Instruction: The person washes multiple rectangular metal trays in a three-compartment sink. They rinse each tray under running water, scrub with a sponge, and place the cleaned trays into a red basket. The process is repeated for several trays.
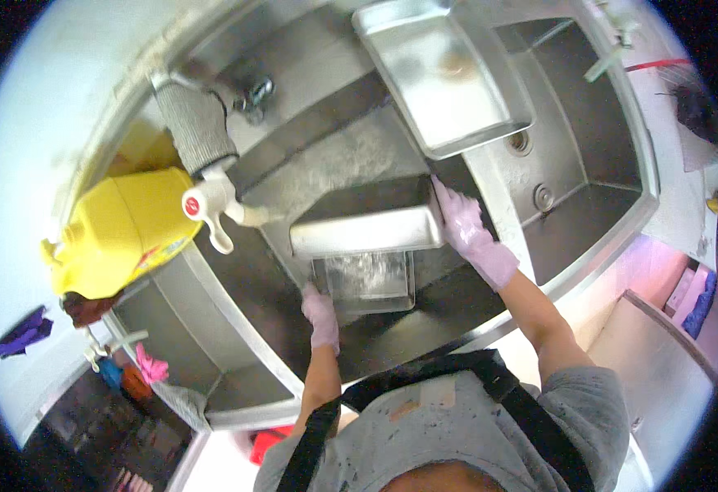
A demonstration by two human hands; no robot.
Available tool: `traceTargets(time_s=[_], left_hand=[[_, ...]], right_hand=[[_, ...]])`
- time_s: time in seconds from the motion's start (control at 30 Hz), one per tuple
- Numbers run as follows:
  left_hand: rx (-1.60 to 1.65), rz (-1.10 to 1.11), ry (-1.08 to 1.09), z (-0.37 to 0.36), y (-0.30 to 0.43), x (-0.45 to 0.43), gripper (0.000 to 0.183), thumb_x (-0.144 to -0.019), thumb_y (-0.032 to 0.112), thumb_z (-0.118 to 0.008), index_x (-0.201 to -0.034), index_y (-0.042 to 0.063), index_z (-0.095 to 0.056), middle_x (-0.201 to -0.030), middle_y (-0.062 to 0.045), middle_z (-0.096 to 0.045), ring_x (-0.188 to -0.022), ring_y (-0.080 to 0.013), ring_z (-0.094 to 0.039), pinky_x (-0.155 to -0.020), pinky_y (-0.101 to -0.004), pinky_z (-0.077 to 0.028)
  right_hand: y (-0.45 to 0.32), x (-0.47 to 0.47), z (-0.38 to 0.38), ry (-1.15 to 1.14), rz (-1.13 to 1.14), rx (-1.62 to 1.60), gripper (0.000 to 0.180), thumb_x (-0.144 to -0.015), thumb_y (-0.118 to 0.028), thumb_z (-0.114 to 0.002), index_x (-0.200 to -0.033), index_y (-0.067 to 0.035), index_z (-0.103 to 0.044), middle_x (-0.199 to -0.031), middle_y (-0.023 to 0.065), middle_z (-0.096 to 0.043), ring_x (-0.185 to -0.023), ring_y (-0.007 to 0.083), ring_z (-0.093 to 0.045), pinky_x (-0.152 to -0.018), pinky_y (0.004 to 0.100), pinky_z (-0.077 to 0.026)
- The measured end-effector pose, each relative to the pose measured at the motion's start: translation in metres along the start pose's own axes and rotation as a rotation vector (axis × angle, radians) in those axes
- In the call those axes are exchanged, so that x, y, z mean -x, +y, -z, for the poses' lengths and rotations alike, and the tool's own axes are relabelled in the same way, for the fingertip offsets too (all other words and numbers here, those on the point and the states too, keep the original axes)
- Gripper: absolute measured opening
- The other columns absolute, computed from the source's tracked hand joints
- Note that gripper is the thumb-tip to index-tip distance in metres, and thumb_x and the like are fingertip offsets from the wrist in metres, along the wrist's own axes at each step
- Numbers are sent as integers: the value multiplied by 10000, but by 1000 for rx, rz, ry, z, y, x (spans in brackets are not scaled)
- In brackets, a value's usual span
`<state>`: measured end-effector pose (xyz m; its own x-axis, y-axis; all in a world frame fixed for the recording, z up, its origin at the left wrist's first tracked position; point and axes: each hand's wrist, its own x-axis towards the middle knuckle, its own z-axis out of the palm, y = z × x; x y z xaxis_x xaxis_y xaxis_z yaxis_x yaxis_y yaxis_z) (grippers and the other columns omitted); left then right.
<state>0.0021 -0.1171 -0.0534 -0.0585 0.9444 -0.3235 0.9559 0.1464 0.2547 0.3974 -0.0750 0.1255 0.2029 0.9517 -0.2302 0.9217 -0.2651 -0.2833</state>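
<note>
A deep rectangular stainless-steel pan [368, 232] is tilted over the middle sink basin [457, 307]. My right hand [467, 224], in a pale pink glove, grips its right end. My left hand [320, 317], gloved alike, is low at the basin's left side, below the pan's left corner; its fingers are blurred, and I cannot tell whether they touch anything. Under the pan's near edge shows a smaller rectangular container [402, 304], bright inside and partly hidden by the pan. Cloudy water or residue [353, 160] covers part of the basin floor.
A second steel pan [457, 98] spans the divider at upper right. A yellow jug [128, 227] lies left beside a white tap handle [211, 206] and a ribbed grey sleeve [193, 123]. Side basins flank the middle: left [180, 307], right [556, 147] with drains.
</note>
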Motion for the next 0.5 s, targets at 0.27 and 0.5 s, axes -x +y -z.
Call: traceTargets(time_s=[0.27, 0.5], left_hand=[[165, 335, -123, 53, 52, 18, 143, -724, 48, -563, -848, -23, -573, -786, -249, -614, -792, -395, -609, -687, -428, -471], [243, 335, -61, 66, 78, 19, 95, -701, 30, -583, -768, -30, -552, -712, -225, -595, -696, -388, -609, -611, -417, -456]], right_hand=[[-22, 40, 151, 90, -668, -1137, 252, -809, -120, -498, -959, 77, -546, -762, 155, -624, -560, 200, -618, -522, 304, -521], [13, -12, 166, -190, -678, -1586, 573, -872, -481, -468, -1106, 41, -476, -854, 186, -588, -701, 237, -616, -620, 335, -522]])
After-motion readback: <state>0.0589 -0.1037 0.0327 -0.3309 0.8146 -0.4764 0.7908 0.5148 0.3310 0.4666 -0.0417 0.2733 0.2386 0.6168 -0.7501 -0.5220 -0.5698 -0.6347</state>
